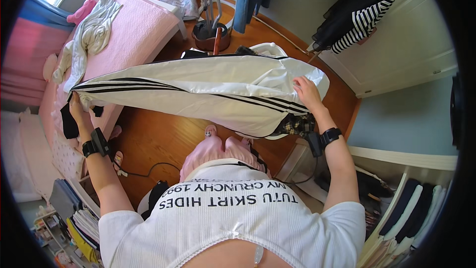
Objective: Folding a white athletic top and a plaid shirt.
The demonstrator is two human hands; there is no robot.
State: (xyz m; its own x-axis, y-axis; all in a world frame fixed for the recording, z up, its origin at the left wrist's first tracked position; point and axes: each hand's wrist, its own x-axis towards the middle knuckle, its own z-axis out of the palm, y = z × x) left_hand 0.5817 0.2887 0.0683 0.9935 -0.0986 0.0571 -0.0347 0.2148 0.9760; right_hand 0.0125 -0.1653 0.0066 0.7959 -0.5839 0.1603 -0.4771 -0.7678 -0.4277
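Observation:
A long white garment with black side stripes (208,108), which looks like track pants, stretches across in front of me. My left hand (77,107) grips its narrow gathered end at the left, over the edge of the bed. My right hand (308,91) lies on the wider right end, fingers bent against the fabric; whether they pinch it cannot be told. Dark plaid cloth (297,124) shows under that end, near my right wrist. A white rounded rim (271,47) sticks out behind the garment, its lower part hidden.
A bed with a pink quilt (141,22) stands at the left, a crumpled white garment (93,29) on it. Behind is a garment steamer (211,33). Clothes (357,18) hang by the white door (405,44). Open shelving (401,158) holds folded clothes at right. A cable (148,171) trails low left.

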